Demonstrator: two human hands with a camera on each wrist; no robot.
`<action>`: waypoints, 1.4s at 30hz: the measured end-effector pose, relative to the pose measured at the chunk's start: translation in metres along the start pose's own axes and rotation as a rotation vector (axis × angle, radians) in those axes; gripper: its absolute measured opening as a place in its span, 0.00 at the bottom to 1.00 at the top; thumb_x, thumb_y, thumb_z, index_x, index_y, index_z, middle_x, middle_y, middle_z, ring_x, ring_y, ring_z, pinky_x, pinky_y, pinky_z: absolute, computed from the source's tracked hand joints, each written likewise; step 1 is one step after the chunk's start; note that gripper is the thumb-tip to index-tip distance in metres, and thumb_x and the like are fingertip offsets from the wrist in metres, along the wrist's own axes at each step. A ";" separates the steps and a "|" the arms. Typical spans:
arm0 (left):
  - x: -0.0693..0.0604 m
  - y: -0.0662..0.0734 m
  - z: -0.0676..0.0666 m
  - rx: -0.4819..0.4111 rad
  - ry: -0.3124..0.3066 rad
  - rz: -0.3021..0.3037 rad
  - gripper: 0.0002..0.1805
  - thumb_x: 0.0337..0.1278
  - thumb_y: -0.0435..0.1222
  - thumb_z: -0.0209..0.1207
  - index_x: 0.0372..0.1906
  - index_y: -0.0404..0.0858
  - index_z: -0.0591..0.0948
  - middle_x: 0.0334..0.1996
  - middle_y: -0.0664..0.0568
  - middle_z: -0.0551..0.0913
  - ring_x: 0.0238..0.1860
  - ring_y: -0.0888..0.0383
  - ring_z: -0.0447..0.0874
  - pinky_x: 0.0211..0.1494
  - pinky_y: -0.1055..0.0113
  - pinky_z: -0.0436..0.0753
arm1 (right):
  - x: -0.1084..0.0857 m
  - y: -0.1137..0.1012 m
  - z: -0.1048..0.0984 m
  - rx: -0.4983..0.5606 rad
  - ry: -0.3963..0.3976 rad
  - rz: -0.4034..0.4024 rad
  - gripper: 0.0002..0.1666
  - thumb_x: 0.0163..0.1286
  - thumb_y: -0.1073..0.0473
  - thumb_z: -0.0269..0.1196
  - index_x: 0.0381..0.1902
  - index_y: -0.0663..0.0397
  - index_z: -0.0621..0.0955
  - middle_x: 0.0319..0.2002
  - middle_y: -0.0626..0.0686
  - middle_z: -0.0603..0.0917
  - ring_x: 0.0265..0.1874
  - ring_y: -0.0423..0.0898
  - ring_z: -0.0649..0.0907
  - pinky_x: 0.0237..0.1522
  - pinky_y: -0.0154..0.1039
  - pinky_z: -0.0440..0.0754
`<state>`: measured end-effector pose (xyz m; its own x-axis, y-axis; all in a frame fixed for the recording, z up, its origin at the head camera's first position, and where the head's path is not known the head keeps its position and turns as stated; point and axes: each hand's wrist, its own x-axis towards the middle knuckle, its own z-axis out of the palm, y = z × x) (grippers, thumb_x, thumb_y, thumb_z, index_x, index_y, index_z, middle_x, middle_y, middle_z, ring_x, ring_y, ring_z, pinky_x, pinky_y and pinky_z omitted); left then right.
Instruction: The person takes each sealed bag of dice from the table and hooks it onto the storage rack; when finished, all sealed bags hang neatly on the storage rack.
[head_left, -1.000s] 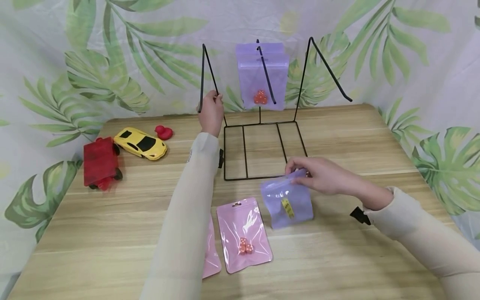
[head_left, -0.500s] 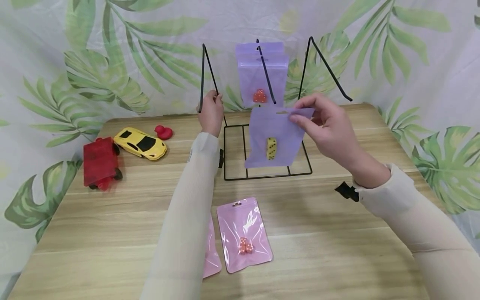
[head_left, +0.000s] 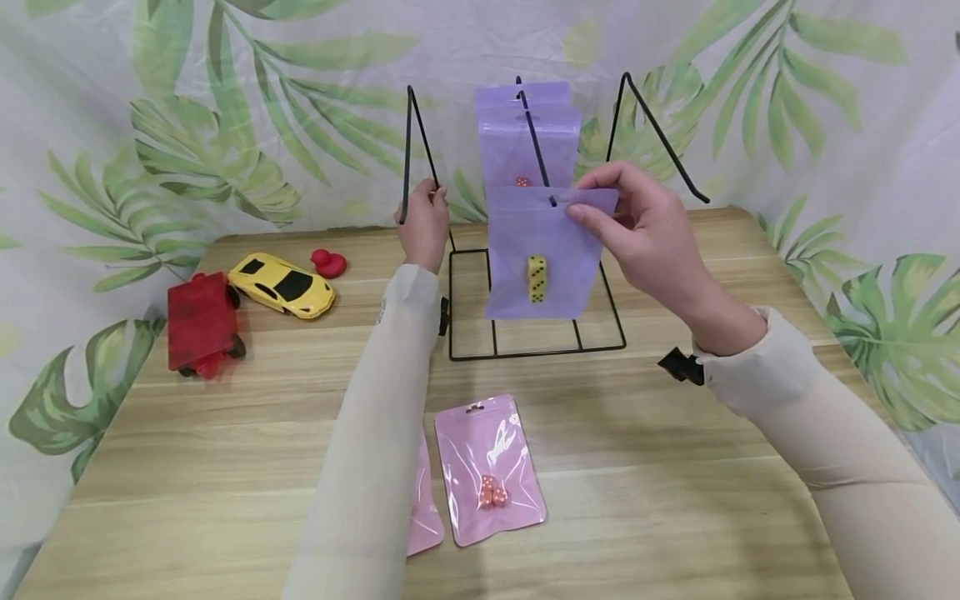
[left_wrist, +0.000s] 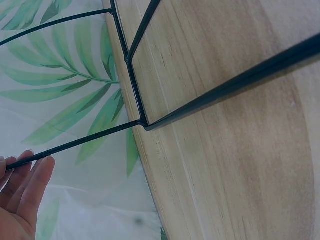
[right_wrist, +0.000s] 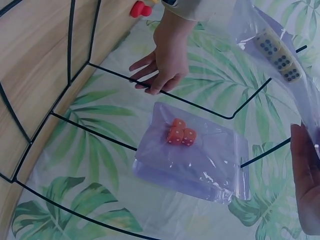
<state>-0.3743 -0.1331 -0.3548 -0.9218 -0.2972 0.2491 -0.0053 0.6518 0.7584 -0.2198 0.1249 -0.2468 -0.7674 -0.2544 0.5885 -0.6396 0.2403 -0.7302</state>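
Observation:
My left hand point(head_left: 423, 227) grips the left upright wire of a black wire display rack point(head_left: 537, 355); the left wrist view shows fingers point(left_wrist: 44, 172) around that wire. With thumb and fingers, my right hand point(head_left: 651, 242) pinches the top right corner of a purple zip bag point(head_left: 510, 267) holding yellow dice point(head_left: 536, 279). The hole in this bag lies at the tip of the rack's middle hook point(head_left: 538, 158); I cannot tell whether the tip passes through. Farther back on the same hook hang purple bags point(head_left: 528, 150), the front one with orange dice point(right_wrist: 181, 134).
Pink zip bags lie at the front, one with orange dice point(head_left: 491, 492), another point(head_left: 424, 508) partly behind my left sleeve. At the left are a red toy vehicle point(head_left: 202, 321), a yellow toy car point(head_left: 283, 286) and a red toy duck point(head_left: 328, 263). A leaf-print cloth point(head_left: 300, 50) hangs behind.
My right hand has lifted the purple bag with yellow dice off the tabletop and carried it up and away to the middle hook's tip. The left hand stays on the rack's wire.

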 end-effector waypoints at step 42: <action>0.000 0.000 0.000 -0.003 0.017 0.000 0.17 0.77 0.45 0.48 0.53 0.42 0.83 0.42 0.50 0.88 0.36 0.53 0.82 0.44 0.58 0.77 | 0.078 0.032 0.011 -0.242 0.015 0.256 0.13 0.71 0.55 0.64 0.48 0.56 0.79 0.45 0.50 0.82 0.37 0.39 0.80 0.35 0.31 0.74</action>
<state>-0.3744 -0.1331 -0.3545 -0.9149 -0.3090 0.2597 -0.0037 0.6498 0.7601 -0.2998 0.1024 -0.2279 -0.9035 -0.1438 0.4039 -0.4174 0.5097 -0.7523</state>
